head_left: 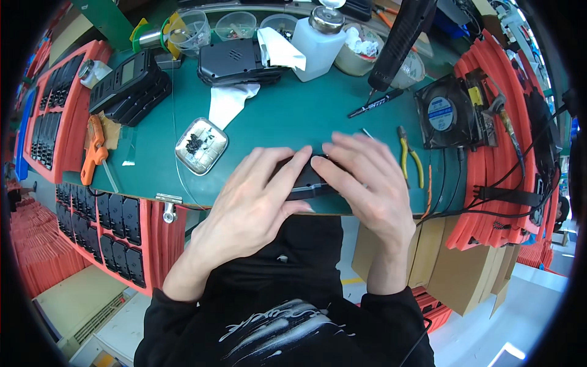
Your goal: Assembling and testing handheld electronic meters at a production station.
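Observation:
A black plastic housing (pixel 304 177) lies at the front edge of the green bench, largely hidden beneath both hands. My left hand (pixel 254 199) grips its left side, fingers over the top and thumb along the near edge. My right hand (pixel 373 186) holds the right side, with fingertips pressed on its upper face; the outer fingers are slightly blurred. Left of the hands, a small clear dish (pixel 202 147) contains tiny black parts. Yellow-handled pliers (pixel 411 158) rest to the right of my right hand. A black marker (pixel 375 103) lies farther back.
A black electric screwdriver (pixel 397 49) hangs at back right, near a white pump bottle (pixel 318 46). Black devices (pixel 131 88) are stacked at left beside an orange glue gun (pixel 95 150). A cooling fan (pixel 441 113) and red foam trays (pixel 489 67) stand right. A metal clip (pixel 169 207) grips the front edge.

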{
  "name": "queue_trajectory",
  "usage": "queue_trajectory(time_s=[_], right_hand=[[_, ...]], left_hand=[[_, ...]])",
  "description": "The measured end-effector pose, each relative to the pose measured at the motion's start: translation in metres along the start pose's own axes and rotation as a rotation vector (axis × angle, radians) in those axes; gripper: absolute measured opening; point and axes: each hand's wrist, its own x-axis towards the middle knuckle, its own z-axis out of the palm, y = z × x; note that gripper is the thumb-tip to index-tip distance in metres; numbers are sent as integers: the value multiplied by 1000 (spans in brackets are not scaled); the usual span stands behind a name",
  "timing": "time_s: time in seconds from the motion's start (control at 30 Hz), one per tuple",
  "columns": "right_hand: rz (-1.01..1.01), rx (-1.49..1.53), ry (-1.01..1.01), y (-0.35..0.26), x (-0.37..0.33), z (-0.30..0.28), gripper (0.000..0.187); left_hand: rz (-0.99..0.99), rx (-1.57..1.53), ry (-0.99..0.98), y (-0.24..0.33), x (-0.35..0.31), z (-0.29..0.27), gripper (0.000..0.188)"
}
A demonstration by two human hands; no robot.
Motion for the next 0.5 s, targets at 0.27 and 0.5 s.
queue_trajectory(time_s=[0.27, 0.5], right_hand=[[239, 458, 873, 73, 76, -13, 80], [548, 289, 772, 125, 85, 24, 52]], left_hand=[[54, 194, 119, -12, 3, 21, 67], [119, 245, 157, -22, 6, 28, 65]])
